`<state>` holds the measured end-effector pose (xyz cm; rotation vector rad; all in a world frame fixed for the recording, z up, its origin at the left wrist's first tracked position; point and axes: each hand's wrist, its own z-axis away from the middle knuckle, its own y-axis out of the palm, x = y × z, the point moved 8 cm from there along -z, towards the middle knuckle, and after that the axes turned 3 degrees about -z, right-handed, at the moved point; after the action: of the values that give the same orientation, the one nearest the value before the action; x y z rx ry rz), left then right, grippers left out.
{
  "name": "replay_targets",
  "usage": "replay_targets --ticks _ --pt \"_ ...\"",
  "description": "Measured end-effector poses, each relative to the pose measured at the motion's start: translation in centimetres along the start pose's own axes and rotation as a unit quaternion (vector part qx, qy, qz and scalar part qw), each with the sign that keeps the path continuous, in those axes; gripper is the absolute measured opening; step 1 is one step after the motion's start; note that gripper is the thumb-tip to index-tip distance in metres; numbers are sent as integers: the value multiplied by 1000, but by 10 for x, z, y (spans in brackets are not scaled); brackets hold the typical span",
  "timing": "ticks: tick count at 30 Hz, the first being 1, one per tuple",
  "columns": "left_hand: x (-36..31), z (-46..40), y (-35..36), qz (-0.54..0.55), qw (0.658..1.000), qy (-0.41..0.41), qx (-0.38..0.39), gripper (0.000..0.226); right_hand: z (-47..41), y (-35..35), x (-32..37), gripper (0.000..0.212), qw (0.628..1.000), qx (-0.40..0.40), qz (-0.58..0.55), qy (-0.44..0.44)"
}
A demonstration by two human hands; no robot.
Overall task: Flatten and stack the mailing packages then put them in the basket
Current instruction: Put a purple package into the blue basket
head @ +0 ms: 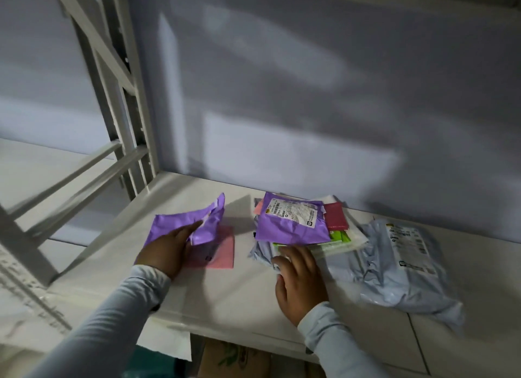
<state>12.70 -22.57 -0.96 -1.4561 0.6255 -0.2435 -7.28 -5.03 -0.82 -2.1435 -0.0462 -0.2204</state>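
1. The left hand is laid on a crumpled purple mailing bag; the fingers are spread forward over it, and whether the thumb is closed on the bag cannot be told.
2. A pink envelope is seen flat on the shelf, partly under this purple bag and just beside the left hand.
3. The right hand is held open, with relaxed fingers touching the near edge of a stack of packages; nothing is grasped by it.
4. The stack is topped by a second purple bag with a white label; red, green and white packages are seen under it, and a grey one at the bottom.
5. A large grey mailing bag is lying wrinkled at the right of the stack, touching it and reaching near the front edge of the shelf.
6. The white shelf is bounded by a wall at the back and a metal frame at the left; free surface is left between the two hands and in front of them.
7. Under the shelf a cardboard box is partly seen; its contents cannot be told.
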Motion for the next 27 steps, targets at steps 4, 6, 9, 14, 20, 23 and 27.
replay_targets --ticks 4,6,9,14,20,23,27 --pt "18 37 -54 202 948 -79 -235 55 -6 9 28 26 991 16 -133 -14" --pt "27 65 -63 324 892 -151 -275 55 -10 17 49 22 974 42 -223 -16" --pt "36 90 -51 522 760 -267 -280 59 -14 30 68 27 915 110 -375 97" --pt "12 133 -13 822 468 -256 -201 60 16 57 121 26 585 266 -683 348" --pt "5 219 38 839 432 -260 -204 54 78 67 153 15 472 317 -719 399" --pt "27 273 66 798 460 -298 -251 34 118 82 162 27 536 351 -658 396" --pt "53 318 96 769 521 -306 -210 73 157 103 171 13 576 399 -552 451"
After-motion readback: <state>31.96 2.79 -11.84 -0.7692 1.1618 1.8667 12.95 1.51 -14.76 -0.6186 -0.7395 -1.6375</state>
